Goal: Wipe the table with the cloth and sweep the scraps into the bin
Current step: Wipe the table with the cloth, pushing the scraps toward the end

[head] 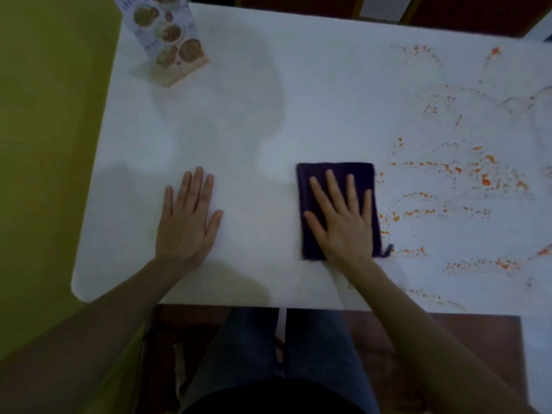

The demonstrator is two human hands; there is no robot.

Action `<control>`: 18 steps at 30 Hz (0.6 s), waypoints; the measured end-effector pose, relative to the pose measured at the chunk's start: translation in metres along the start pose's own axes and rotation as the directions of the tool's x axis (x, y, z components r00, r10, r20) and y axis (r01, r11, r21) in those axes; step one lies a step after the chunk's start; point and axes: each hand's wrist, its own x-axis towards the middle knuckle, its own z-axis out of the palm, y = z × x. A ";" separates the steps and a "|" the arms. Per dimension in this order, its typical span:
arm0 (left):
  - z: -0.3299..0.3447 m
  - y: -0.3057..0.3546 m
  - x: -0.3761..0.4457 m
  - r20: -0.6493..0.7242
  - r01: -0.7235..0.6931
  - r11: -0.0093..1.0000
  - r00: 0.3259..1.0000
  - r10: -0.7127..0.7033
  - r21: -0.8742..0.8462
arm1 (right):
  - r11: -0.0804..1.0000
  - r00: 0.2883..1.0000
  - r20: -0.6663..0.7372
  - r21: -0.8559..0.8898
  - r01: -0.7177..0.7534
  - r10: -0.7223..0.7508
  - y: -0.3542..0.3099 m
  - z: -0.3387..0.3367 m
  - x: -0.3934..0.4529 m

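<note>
A folded dark purple cloth (310, 234) lies flat on the white table (268, 70), near its front edge. My right hand (343, 216) presses flat on the cloth with fingers spread. My left hand (188, 219) rests flat on the bare table to the left, fingers apart, holding nothing. Orange scraps and smears (448, 174) are scattered over the right half of the table, starting just right of the cloth. No bin is in view.
A standing menu card (170, 40) with food pictures is at the table's far left corner. A yellow-green wall (44, 144) runs along the left. My legs and the brown floor (448, 339) show below the front edge.
</note>
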 end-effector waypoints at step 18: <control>0.005 0.001 -0.003 -0.086 -0.018 1.000 0.996 0.018 0.001 | 0.990 0.989 0.054 0.028 0.135 -0.137 -0.066 0.013 -0.067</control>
